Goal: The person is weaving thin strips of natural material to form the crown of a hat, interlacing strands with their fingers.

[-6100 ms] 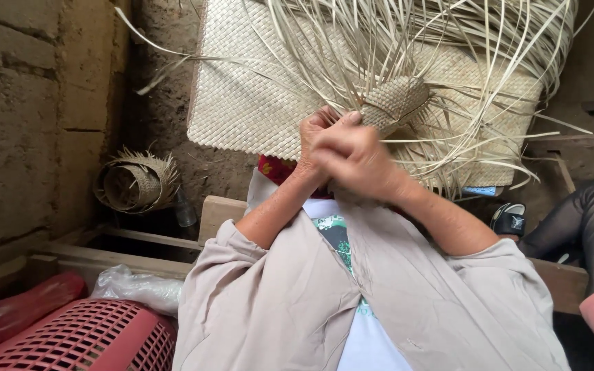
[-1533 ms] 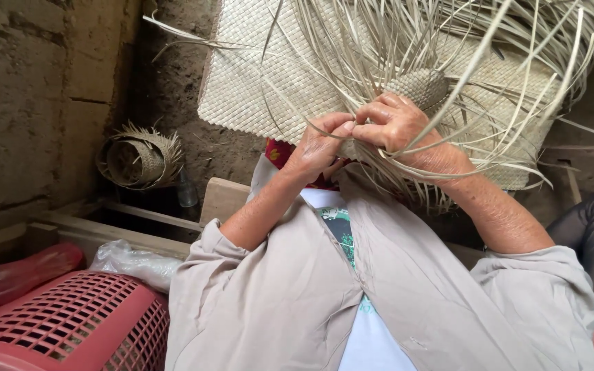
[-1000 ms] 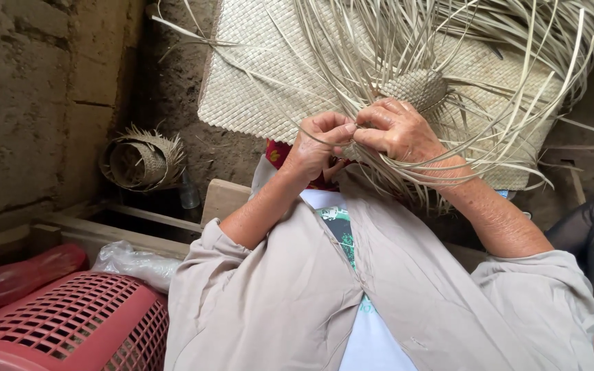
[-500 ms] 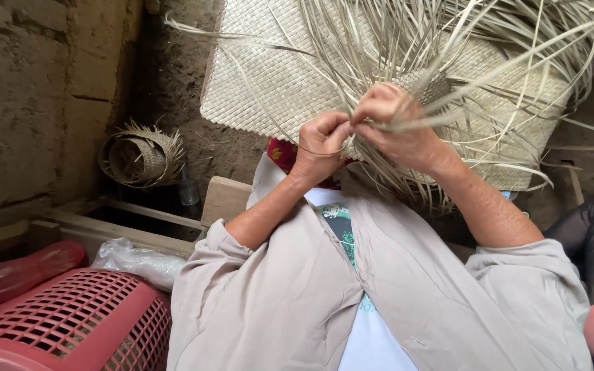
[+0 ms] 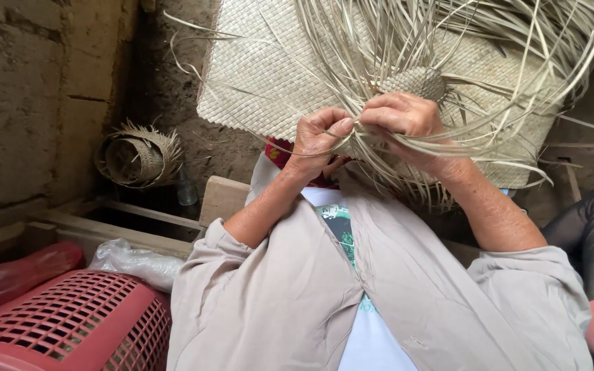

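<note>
Since 0.5 s ago hands dropped slightly, L thumb now up. Left hand [image 5: 317,137] & right hand [image 5: 400,113] both pinch-grip palm strips [image 5: 379,148] taut, by half-woven mat [image 5: 276,69] at chest.

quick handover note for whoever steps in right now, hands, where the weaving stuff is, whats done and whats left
Left hand: pinching pale straw strips, thumb against fingers.
Right hand: closed on the same strips, just below the small woven piece.
Finished flat woven mat lies behind the hands. A small, partly woven basket sits by the wall, and a red plastic basket is lower left.
Done: a short woven section. Left: many loose strips fan out unwoven.
</note>
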